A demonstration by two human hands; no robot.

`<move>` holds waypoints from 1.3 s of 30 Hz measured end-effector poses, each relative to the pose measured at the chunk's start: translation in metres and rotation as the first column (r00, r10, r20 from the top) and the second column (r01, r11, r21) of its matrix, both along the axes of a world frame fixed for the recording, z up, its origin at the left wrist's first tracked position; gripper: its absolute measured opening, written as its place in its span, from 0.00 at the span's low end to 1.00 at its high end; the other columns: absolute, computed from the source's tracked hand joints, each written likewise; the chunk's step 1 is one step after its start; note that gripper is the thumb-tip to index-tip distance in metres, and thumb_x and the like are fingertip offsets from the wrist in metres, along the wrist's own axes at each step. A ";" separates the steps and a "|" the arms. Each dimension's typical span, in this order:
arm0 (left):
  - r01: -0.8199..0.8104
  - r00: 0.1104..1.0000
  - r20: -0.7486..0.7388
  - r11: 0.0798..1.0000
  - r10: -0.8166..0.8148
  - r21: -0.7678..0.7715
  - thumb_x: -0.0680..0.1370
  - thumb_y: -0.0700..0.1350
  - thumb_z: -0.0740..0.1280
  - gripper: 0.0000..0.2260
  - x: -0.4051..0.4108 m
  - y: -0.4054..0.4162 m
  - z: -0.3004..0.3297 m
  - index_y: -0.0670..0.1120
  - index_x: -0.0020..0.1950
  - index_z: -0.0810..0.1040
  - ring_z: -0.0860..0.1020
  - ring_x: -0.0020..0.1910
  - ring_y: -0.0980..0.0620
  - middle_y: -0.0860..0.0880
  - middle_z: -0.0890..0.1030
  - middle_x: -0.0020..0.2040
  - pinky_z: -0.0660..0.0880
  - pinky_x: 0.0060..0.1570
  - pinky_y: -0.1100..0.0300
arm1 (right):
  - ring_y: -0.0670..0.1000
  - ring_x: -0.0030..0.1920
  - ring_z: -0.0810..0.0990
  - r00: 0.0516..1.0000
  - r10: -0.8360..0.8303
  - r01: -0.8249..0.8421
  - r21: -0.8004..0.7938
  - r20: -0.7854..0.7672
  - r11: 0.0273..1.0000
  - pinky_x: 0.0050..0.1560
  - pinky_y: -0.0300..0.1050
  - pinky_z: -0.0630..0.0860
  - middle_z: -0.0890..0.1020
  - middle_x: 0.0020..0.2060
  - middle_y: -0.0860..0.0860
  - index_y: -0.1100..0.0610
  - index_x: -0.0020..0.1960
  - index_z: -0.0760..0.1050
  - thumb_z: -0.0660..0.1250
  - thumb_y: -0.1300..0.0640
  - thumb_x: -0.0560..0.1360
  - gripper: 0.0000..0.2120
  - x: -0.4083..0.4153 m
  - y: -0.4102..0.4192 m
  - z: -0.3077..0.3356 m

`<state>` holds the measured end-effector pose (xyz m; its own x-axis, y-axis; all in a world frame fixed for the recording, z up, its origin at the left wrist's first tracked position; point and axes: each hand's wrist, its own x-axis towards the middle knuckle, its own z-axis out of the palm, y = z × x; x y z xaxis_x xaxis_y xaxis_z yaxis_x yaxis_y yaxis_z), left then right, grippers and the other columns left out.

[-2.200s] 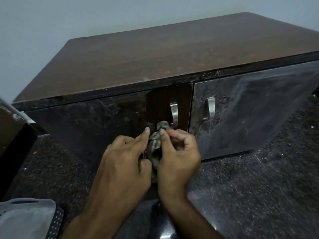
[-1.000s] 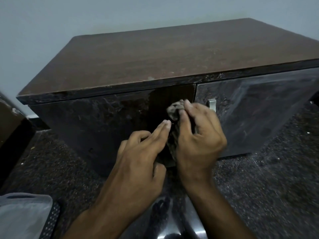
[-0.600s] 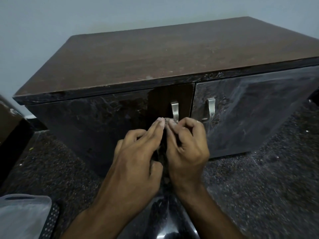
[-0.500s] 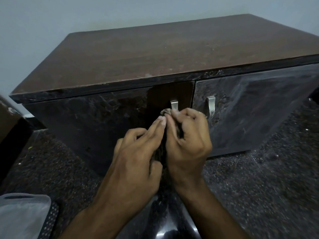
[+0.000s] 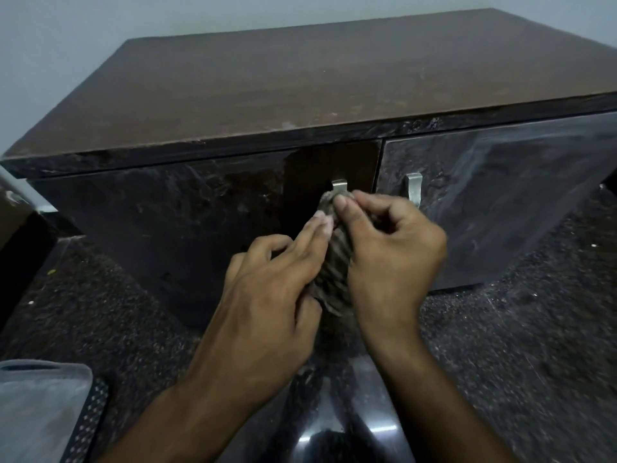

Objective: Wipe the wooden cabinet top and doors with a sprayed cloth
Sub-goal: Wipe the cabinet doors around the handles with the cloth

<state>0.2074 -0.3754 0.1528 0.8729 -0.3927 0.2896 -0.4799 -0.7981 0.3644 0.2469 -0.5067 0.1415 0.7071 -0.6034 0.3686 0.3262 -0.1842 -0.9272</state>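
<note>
A low dark wooden cabinet stands before me, its brown top (image 5: 334, 78) dusty and scuffed. A bunched grey striped cloth (image 5: 335, 259) sits against the left door (image 5: 173, 222), just below that door's metal handle (image 5: 340, 186). My right hand (image 5: 390, 259) pinches the cloth's upper end with curled fingers. My left hand (image 5: 270, 289) grips its lower part, fingers reaching up along it. Beside the handle a strip of the left door looks cleaner and darker. Pale smears cover the right door (image 5: 500, 195), which has its own handle (image 5: 414, 190).
The floor (image 5: 517, 345) is dark speckled stone, glossy near my arms. A grey plastic object with a perforated black edge (image 5: 43, 412) lies at the lower left. A dark piece of furniture (image 5: 16, 235) stands at the left edge. A pale wall rises behind the cabinet.
Both hands with the cloth have rubbed up and down the left door by its handle. Since half a second ago the cloth shows more between my hands; the view shifted slightly.
</note>
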 end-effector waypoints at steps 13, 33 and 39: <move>-0.002 0.999 -0.033 0.999 0.004 0.041 0.74 0.46 0.62 0.33 -0.001 -0.003 -0.003 0.54 0.79 0.59 0.60 0.65 0.65 0.62 0.60 0.78 0.58 0.59 0.70 | 0.41 0.49 0.81 0.994 -0.015 0.045 -0.270 0.112 0.962 0.50 0.33 0.79 0.82 0.46 0.52 0.65 0.48 0.83 0.75 0.70 0.72 0.06 0.003 -0.003 -0.067; 0.015 0.999 -0.041 0.999 -0.014 0.037 0.75 0.48 0.60 0.33 0.005 0.001 -0.012 0.56 0.80 0.55 0.58 0.66 0.66 0.65 0.56 0.78 0.59 0.58 0.69 | 0.44 0.48 0.84 0.997 -0.058 0.056 -0.049 -0.041 0.997 0.49 0.36 0.81 0.84 0.44 0.50 0.58 0.47 0.83 0.75 0.66 0.73 0.05 0.000 -0.001 -0.062; 0.015 1.000 -0.026 1.000 -0.014 0.025 0.74 0.48 0.62 0.35 0.006 0.001 -0.013 0.57 0.80 0.53 0.61 0.67 0.63 0.67 0.55 0.78 0.60 0.59 0.67 | 0.46 0.47 0.84 0.982 -0.166 0.165 0.012 0.091 0.986 0.48 0.34 0.79 0.85 0.45 0.51 0.55 0.50 0.83 0.74 0.62 0.76 0.04 0.002 -0.001 -0.010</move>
<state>0.2133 -0.3748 0.1396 0.8741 -0.4119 0.2574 -0.4821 -0.8002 0.3567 0.2491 -0.5080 0.1310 0.5605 -0.7112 0.4243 0.3752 -0.2386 -0.8957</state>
